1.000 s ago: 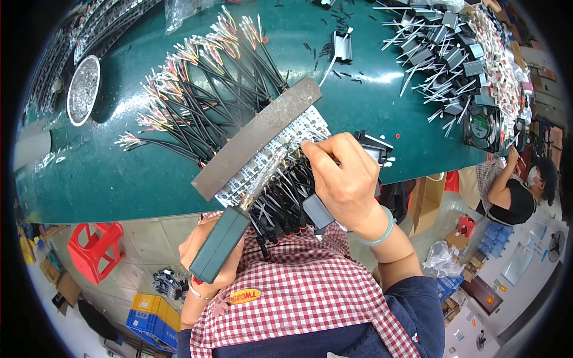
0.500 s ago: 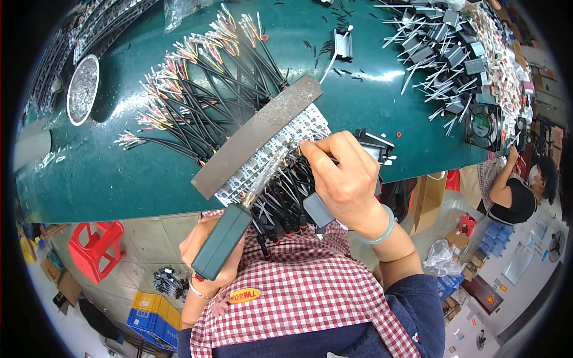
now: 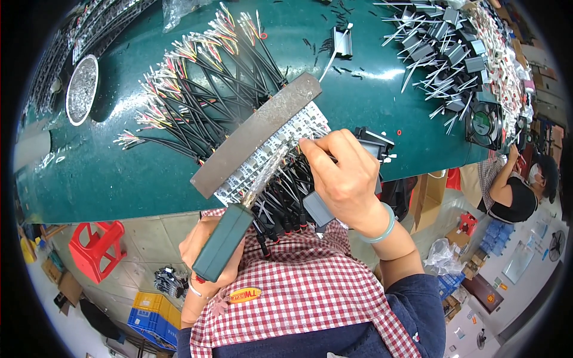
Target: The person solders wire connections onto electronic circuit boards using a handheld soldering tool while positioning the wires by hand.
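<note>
My left hand (image 3: 209, 250) is wrapped round a dark green gun-shaped tool (image 3: 224, 241) with a long, shiny, crusted tip. That tip lies across a strip of small white circuit boards (image 3: 239, 186) and ends close to my right fingertips. My right hand (image 3: 343, 173) is closed, thumb and forefinger pinched at the boards' near edge; what sits between them is too small to tell. A flat grey-brown metal bar (image 3: 256, 134) rests along the boards' far side. Black cables (image 3: 280, 209) hang from the near side, next to a grey plastic housing (image 3: 318, 209) under my right hand.
Beyond the bar, black cables with stripped coloured ends (image 3: 197, 77) fan over the green table (image 3: 77, 185). A white-rimmed bowl (image 3: 83, 89) stands left. Grey housings with white ties (image 3: 441, 53) and a small fan (image 3: 483, 125) lie right. A co-worker (image 3: 519, 191) sits beyond, right.
</note>
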A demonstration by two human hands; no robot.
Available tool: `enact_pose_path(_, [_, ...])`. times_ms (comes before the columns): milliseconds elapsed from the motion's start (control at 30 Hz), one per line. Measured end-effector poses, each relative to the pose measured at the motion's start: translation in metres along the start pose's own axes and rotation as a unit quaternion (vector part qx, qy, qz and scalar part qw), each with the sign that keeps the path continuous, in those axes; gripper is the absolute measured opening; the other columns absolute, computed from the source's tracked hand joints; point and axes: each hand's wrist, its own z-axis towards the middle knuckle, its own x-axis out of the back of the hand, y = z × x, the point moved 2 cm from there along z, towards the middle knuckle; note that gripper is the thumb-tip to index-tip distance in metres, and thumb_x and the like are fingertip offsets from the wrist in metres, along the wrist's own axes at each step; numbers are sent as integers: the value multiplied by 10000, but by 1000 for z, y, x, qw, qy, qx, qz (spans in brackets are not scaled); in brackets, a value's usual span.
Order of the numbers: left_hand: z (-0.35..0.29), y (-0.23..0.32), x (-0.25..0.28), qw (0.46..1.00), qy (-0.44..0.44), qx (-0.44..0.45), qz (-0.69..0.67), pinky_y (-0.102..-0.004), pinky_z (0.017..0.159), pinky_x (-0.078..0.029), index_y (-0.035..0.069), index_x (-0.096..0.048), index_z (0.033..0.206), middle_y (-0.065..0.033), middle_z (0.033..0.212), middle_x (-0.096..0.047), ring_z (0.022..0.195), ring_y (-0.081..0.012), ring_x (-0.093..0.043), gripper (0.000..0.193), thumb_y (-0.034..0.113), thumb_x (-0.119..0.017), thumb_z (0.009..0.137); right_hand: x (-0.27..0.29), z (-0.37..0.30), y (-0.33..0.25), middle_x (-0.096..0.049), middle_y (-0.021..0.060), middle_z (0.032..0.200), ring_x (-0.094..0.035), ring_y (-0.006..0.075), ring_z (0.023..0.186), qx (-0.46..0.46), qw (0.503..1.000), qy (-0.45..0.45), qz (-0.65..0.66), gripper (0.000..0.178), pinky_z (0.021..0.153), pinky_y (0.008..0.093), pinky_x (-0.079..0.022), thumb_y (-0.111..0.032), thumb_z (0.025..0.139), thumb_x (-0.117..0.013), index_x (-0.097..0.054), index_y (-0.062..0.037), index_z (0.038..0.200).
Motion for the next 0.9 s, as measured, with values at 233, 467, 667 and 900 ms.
enact_pose_path(233, [-11,-3,4,1000,24,14,5,-320,610,-489,-26,-696,994,-125,828,-672,677,-228,-644,290,51,-777,726,-3,-2,4,-498,37,746,-546,182,660,22,1000,11,-10,241,505,297,-434,-51,657,-674,-673,-21,895])
enact_pose_path(467, [-12,-2,3,999,22,34,15,-349,697,-583,-45,-724,906,-180,905,-701,788,-315,-724,247,-26,-752,661,-9,-4,5,-512,50,773,-551,210,682,2,1000,23,3,198,530,320,-446,-35,692,-686,-642,-26,885])
enact_pose_path(667, [-10,-3,1,999,23,18,16,-355,711,-583,-45,-721,908,-185,916,-695,798,-320,-722,244,-22,-752,667,-10,-2,5,-508,93,804,-546,252,713,-35,998,45,35,140,561,354,-448,28,770,-688,-598,-11,869])
enact_pose_path(900, [-4,-1,-1,1000,19,-7,13,-344,690,-551,-45,-709,955,-173,900,-686,766,-295,-699,271,3,-756,693,-11,-1,6,-493,95,797,-544,252,713,-42,998,35,26,141,559,354,-449,24,760,-686,-610,-4,874])
